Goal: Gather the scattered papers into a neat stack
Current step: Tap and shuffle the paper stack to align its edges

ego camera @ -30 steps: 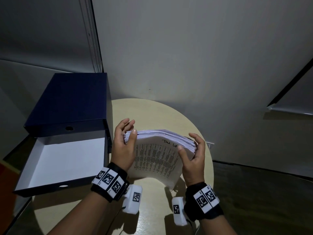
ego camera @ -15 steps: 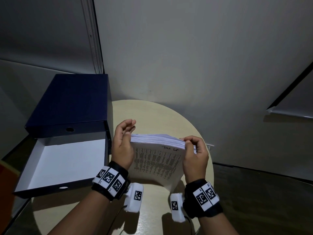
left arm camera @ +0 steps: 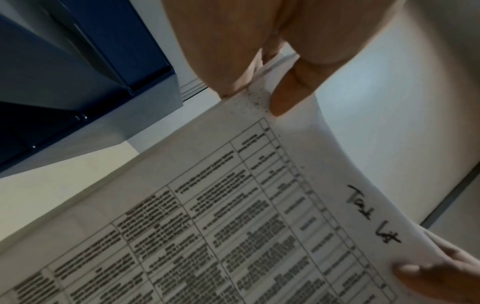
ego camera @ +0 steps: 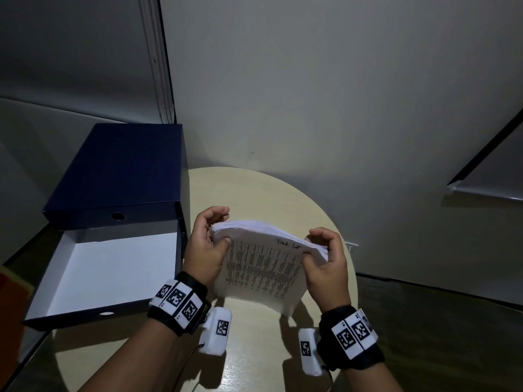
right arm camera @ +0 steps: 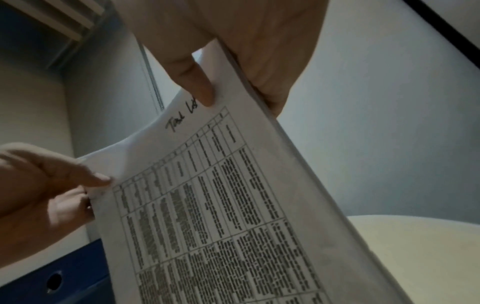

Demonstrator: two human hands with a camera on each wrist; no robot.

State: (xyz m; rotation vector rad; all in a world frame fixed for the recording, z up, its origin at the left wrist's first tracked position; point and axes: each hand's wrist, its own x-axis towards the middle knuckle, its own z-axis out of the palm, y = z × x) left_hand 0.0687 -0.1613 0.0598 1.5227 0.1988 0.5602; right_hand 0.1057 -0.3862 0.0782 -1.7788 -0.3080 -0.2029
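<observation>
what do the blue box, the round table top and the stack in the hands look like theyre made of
Dark blue open file box: seemingly matte card or board, white inside, punched finger holes. Round pale table top: likely laminate or wood; a faint sheen near the front. White printed paper stack: thin matte sheets, bowing between the hands.

- Paper stack (ego camera: 263, 267) upright on bench (ego camera: 254, 193), between left hand (ego camera: 205, 250) and right hand (ego camera: 325, 264).
- Open box (ego camera: 113, 222) left of stack.
</observation>
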